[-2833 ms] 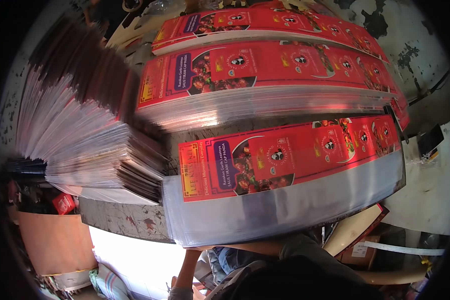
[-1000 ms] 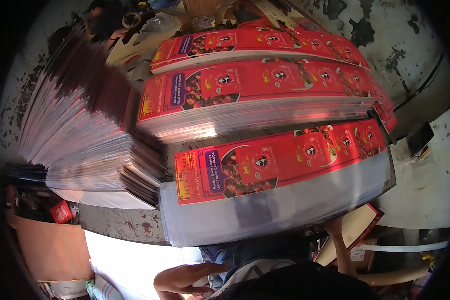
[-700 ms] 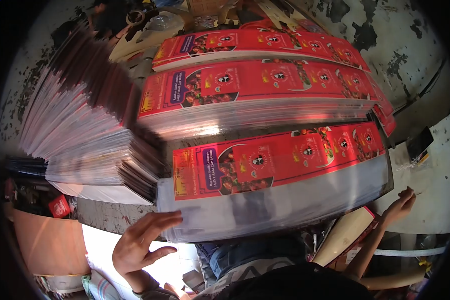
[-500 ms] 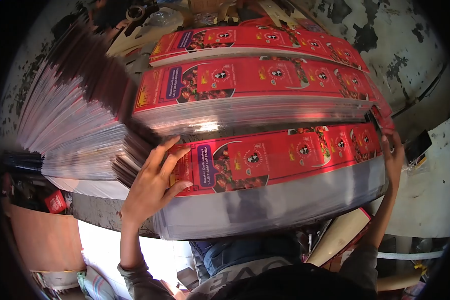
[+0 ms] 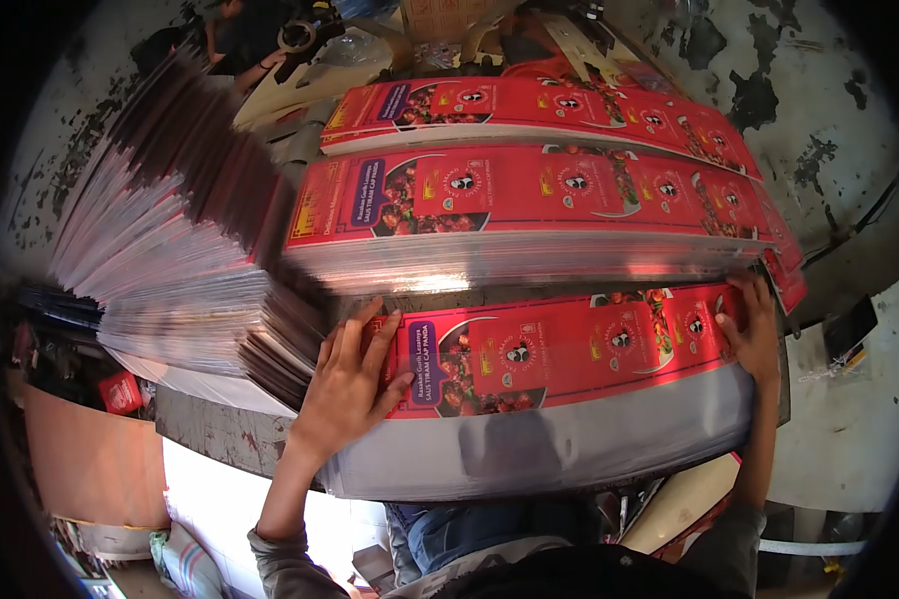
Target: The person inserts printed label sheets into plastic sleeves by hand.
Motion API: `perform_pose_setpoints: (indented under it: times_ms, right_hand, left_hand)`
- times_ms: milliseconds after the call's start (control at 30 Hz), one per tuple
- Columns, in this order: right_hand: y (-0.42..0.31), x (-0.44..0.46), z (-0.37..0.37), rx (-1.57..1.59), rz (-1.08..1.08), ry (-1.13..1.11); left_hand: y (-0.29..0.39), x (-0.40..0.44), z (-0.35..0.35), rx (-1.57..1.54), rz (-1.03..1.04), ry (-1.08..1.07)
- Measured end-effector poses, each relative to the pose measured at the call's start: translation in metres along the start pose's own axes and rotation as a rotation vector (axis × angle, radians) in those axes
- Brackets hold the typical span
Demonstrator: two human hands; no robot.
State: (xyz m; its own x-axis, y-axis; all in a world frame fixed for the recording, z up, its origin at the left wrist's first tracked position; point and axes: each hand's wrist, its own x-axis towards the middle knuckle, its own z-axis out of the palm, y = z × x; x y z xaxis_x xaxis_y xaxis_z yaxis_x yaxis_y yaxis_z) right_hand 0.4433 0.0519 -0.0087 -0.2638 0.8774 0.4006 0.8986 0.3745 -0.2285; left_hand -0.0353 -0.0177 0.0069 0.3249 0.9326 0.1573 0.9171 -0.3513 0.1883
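Strip (image 5: 561, 351), glossy red with food pictures, has spread left fingers (image 5: 381, 346) and parted right fingers (image 5: 760, 307) touching its ends.

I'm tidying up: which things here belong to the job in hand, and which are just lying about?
Likely in the job:
front red sheet, under left hand and right hand
clear plastic along its edge
red stacks behind
fanned stack

Seemingly lying about:
striped sack
small red item
dark item at right

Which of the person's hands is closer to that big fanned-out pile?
The left. The left hand is on the left end of the front red strip, right beside the fanned-out pile; the right hand is at the strip's opposite end.
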Motion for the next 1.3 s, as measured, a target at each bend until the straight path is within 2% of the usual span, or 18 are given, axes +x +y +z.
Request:
perform_pose_setpoints:
  times_ms: [67,167,600,800,1300]
  right_hand:
    - [0.001,-0.002,0.002,-0.051,0.063,0.009]
    - [0.0,-0.005,0.002,-0.109,0.068,0.004]
    - [0.002,0.005,0.008,-0.065,0.055,0.038]
    - [0.006,0.014,0.015,-0.097,0.082,0.198]
    - [0.023,0.002,0.013,-0.152,0.047,0.21]
  left_hand:
    - [0.004,0.005,0.002,-0.093,-0.064,0.085]
    - [-0.002,0.007,0.006,-0.112,-0.045,0.169]
    - [-0.009,0.009,0.014,-0.012,0.023,0.243]
    - [-0.011,0.015,0.014,-0.016,0.009,0.292]
    - [-0.012,0.012,0.021,-0.02,0.082,0.347]
